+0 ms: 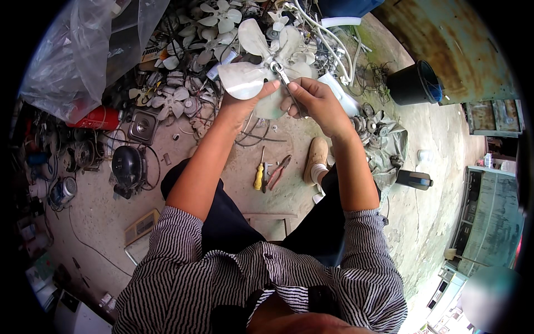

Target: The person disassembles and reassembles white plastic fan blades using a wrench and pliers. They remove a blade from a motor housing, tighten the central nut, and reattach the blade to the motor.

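Observation:
A pale white fan blade with broad petals is held up in front of me at arm's length. My left hand grips it from below left, its thumb lying along the lower petal and its fingers hidden behind. A silver wrench sits with its ring end at the hub in the middle of the fan. Closed round the wrench's handle is my right hand, thumb and forefinger pinching it. On the floor below lie a yellow-handled screwdriver and red-handled pliers.
Beyond the hands spreads a heap of fan blades and small motors. Left are a clear plastic sheet, a red cylinder, a metal pan and a black compressor. A black bucket and a dark box stand right.

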Motion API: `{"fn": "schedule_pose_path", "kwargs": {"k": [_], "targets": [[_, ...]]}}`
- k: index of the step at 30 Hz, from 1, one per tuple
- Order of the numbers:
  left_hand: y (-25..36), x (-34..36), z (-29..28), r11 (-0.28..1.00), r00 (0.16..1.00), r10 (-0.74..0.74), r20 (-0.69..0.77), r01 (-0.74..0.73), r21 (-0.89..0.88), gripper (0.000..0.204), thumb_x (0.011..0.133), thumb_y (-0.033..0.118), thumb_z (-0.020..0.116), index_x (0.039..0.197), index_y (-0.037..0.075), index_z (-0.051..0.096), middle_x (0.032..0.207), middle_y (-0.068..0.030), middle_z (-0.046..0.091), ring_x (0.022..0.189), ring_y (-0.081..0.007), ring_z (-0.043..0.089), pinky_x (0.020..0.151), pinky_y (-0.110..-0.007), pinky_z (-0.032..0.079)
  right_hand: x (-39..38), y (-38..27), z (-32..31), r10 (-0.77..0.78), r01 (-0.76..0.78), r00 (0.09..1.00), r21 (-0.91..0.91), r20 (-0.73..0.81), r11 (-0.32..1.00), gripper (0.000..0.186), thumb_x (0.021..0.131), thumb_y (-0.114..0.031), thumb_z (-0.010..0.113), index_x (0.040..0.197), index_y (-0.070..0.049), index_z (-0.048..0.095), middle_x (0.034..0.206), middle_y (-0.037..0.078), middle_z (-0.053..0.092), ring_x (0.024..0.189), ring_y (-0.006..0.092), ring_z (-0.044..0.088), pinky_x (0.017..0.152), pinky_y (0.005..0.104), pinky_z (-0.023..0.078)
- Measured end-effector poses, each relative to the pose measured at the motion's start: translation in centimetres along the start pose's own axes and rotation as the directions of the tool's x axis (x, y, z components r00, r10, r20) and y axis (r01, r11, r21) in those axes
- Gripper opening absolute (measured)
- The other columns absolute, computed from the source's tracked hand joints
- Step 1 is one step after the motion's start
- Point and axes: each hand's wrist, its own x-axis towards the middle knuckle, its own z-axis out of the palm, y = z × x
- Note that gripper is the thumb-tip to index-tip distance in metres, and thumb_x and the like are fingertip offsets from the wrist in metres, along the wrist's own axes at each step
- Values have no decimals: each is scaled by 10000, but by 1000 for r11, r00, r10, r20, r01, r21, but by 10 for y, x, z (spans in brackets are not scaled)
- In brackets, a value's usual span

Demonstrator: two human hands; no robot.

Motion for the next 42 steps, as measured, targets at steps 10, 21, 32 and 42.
{"fn": "schedule_pose_path", "kwargs": {"k": [10, 21, 32, 42], "targets": [[-1, 2, -10, 955, 982, 176, 69, -187, 231, 598, 666, 223, 847, 1114, -4, 523, 1000, -59, 607, 928, -155, 574, 848, -296, 475, 2, 7, -25, -199, 146, 976, -422, -85, 895, 263, 917, -280, 584, 946, -32, 665, 700, 43, 629, 622, 128, 570, 593, 279, 454], [-9, 4, -10, 944, 990, 80, 120, -114, 309, 885, 624, 257, 870, 1308, 11, 365, 1086, -79, 578, 1000, -180, 556, 886, -307, 467, -22, -25, -28, -199, 95, 971, -549, -133, 831, 241, 941, -227, 555, 919, -2, 640, 700, 16, 618, 604, 72, 484, 580, 239, 415], [8, -2, -2, 997, 999, -28, 17, 27, 76, 535, 692, 258, 825, 1102, 48, 552, 1042, -48, 596, 956, -156, 562, 832, -298, 469, -11, -12, -14, -10, 17, 999, -140, 52, 990, 266, 983, -267, 476, 969, -48, 625, 779, -9, 639, 656, 37, 521, 606, 182, 412], [4, -1, -1, 999, 1000, 24, 7, -25, 47, 499, 691, 223, 831, 1063, 40, 554, 991, -46, 595, 916, -147, 564, 793, -294, 480, -6, -6, 3, -11, 8, 999, 47, 49, 999, 286, 979, -292, 487, 1023, -44, 623, 811, 14, 646, 660, 50, 532, 633, 192, 432]]}}
